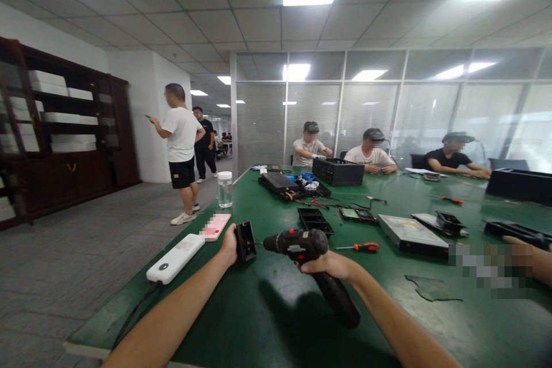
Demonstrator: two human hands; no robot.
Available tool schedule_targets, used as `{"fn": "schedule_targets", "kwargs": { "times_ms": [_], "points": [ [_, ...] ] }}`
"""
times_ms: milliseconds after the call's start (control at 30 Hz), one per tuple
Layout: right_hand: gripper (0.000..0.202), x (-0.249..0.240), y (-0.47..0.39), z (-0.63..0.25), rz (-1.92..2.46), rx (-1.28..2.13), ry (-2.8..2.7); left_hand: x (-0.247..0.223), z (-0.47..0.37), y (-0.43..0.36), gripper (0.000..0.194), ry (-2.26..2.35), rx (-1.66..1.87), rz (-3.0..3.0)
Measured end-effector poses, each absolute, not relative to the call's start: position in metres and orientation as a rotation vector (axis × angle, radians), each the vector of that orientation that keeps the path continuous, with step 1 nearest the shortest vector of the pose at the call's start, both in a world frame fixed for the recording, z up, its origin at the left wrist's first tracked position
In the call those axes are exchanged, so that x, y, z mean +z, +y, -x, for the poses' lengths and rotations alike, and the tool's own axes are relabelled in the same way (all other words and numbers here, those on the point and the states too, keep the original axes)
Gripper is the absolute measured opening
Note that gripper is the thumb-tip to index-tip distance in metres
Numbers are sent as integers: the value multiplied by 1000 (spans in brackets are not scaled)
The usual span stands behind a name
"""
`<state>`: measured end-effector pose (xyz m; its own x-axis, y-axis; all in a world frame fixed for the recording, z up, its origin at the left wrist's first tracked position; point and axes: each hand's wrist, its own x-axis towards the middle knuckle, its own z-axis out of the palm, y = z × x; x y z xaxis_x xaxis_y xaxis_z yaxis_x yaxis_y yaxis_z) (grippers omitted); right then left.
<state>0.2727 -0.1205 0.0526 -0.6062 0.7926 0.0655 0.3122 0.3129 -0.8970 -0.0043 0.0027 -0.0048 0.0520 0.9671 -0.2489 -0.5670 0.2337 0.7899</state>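
Note:
A small black open-sided plastic box (246, 242) is gripped along its left side by my left hand (230, 246), raised just over the green table (241, 322). My right hand (330, 266) is wrapped round the handle of a black cordless drill (297, 243) with red marks. The drill points left, and its thin bit reaches the box's open face; whether the tip touches a screw is too small to tell. Right of the drill lies a screwdriver (364, 247) with an orange and black handle. Behind it sits a black compartmented frame (315, 222).
On the left stand a white device (176, 259) with a cable, a pink phone (217, 225) and a clear jar (225, 190). A silver drive (411, 234) lies to the right, near another person's hand (528, 256). Black cases (338, 172) and co-workers line the far side.

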Motion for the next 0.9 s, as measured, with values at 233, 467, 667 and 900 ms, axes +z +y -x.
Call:
{"fn": "schedule_targets", "kwargs": {
  "times_ms": [233, 467, 667, 900],
  "points": [
    [33, 52, -120, -273, 986, 1265, -2067, -7, 4, 4, 34, 889, 1255, -574],
    [35, 51, -119, -273, 971, 1251, -2080, -8, 5, 5, 34, 862, 1265, -573],
    [40, 48, -119, -273, 928, 1268, -2068, -7, 5, 4, 33, 861, 1249, -567],
    [40, 48, -119, -272, 913, 1274, -2048, -5, 4, 2, 31, 869, 1259, -549]
  ]
}}
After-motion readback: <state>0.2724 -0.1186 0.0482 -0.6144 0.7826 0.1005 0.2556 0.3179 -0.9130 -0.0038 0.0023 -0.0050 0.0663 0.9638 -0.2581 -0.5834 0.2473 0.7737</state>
